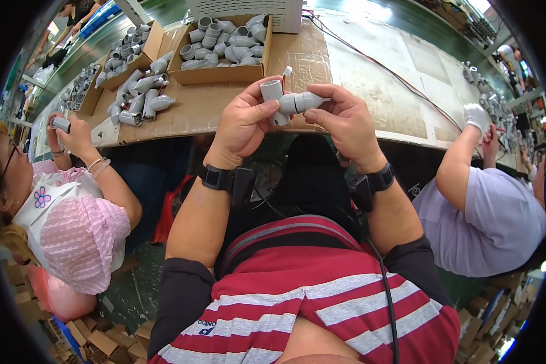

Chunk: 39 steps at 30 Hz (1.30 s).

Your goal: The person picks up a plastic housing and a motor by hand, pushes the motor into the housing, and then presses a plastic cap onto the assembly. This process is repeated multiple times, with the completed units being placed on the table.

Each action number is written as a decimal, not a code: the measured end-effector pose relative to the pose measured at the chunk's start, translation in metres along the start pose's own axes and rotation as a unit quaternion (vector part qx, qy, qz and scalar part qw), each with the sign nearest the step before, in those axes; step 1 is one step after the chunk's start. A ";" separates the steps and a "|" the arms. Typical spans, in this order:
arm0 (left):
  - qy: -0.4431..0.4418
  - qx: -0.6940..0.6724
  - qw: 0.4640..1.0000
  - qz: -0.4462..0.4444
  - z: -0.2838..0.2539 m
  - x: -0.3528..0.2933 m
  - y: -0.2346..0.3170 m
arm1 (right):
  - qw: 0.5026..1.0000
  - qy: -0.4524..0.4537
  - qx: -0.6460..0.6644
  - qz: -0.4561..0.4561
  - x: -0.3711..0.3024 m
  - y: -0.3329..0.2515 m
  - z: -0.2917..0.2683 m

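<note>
A light-grey plastic tube assembly (292, 104) is held up in front of me, above the table's near edge. It has a short open-ended cylinder at its left and a jointed body that narrows to a tip at its right. My left hand (244, 121) grips the cylinder end between thumb and fingers. The tapered end is pinched by my right hand (349, 122). Thin wires with a small white connector (288, 71) stick up behind the cylinder.
A cardboard box (219, 75) of grey elbow-shaped parts stands beyond my left hand, beside another filled box (141, 59). Loose grey housings (141, 97) lie on cardboard. Cables (387, 68) cross the white tabletop (370, 91). Co-workers sit at both sides, their hands over the table.
</note>
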<state>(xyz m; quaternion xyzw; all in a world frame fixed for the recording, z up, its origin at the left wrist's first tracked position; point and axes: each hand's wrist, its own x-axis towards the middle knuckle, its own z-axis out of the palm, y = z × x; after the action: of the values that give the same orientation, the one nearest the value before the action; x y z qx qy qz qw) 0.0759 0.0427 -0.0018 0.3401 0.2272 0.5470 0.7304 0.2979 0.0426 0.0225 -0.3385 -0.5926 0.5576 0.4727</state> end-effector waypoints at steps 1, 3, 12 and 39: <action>0.002 0.013 1.000 0.008 0.000 -0.001 0.000 | 1.000 0.000 0.000 0.001 0.000 0.000 0.000; 0.004 0.017 1.000 0.008 -0.001 -0.003 -0.001 | 0.999 0.004 -0.046 -0.010 -0.001 0.000 0.001; 0.029 0.083 0.996 0.019 0.005 -0.007 -0.006 | 0.988 -0.009 0.035 0.152 0.010 -0.011 -0.008; 0.079 0.191 0.978 0.037 0.010 -0.012 -0.010 | 0.986 -0.042 0.081 0.141 0.015 0.021 0.006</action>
<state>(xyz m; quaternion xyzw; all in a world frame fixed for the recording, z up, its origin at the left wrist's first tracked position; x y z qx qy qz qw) 0.0862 0.0272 -0.0031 0.4372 0.3718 0.5452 0.6110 0.2849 0.0581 0.0051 -0.3561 -0.5111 0.6783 0.3899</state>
